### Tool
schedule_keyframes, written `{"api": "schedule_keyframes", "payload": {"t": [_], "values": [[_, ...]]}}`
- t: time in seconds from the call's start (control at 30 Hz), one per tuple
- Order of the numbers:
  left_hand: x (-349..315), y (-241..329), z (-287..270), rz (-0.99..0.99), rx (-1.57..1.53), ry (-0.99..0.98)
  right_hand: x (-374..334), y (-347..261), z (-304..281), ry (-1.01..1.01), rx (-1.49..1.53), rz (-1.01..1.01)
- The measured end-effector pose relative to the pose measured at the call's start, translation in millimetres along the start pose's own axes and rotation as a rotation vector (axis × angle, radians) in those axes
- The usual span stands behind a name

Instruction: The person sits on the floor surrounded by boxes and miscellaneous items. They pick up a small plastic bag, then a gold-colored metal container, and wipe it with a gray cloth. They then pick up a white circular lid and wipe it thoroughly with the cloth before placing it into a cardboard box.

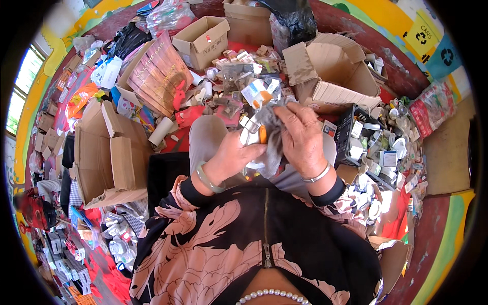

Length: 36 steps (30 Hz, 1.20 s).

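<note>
In front of my knees, my left hand (231,156) is closed round a small white object with an orange part (252,133). Its kind is hard to make out, because fingers and cloth hide much of it. A crumpled grey cloth (275,145) is gripped in my right hand (306,136), with the fingers bent over it. The cloth lies against the white object's right side. Just beyond both hands, a white and blue small box with an orange patch (252,94) rests among mixed scraps.
Open cardboard boxes stand at left (129,162) and at far right (348,94). Right of my knee is a black plastic crate (346,133) beside heaped small packages. A wooden-patterned box (157,76) leans at the back left. Small cartons (66,254) are stacked at lower left.
</note>
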<state>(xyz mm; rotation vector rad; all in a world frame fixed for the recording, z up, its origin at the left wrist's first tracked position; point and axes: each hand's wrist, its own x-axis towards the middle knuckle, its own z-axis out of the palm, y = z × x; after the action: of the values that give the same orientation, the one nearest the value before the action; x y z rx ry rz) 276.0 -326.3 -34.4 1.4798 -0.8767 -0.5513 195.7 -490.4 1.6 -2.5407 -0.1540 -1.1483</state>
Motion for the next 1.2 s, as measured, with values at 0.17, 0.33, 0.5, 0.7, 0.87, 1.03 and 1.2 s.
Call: {"api": "schedule_keyframes", "payload": {"t": [0.17, 0.33, 0.5, 0.7, 0.87, 1.03, 1.2], "values": [[-2.2, -10.9, -2.9, 0.084, 0.114, 0.098, 4.7, 23.4, -21.0, 0.007, -0.097, 0.197], [1.0, -2.5, -2.8, 0.066, 0.317, 0.101, 12.0, -8.3, -11.9, -0.176, 0.060, -0.315], [-6.1, -9.1, -8.6, 0.123, 0.299, 0.126, 10.9, 36.1, -13.0, 0.046, 0.078, 0.049], [-7.4, -10.5, -16.2, -0.073, -0.561, 0.021, 1.1, 69.6, -38.9, 0.320, 1.368, 0.871], [-14.9, -8.6, -22.8, -0.153, -0.808, -0.123, -21.6, 102.9, -6.3, 0.230, 2.005, 0.909], [-5.7, -6.4, -17.2, -0.140, -0.892, -0.213, -9.3, 49.4, 30.7, 0.040, 2.105, 0.813], [-5.9, -11.8, -23.9, -0.219, -0.868, -0.149, -18.0, 46.4, 25.6, -0.385, 1.936, 0.516]]}}
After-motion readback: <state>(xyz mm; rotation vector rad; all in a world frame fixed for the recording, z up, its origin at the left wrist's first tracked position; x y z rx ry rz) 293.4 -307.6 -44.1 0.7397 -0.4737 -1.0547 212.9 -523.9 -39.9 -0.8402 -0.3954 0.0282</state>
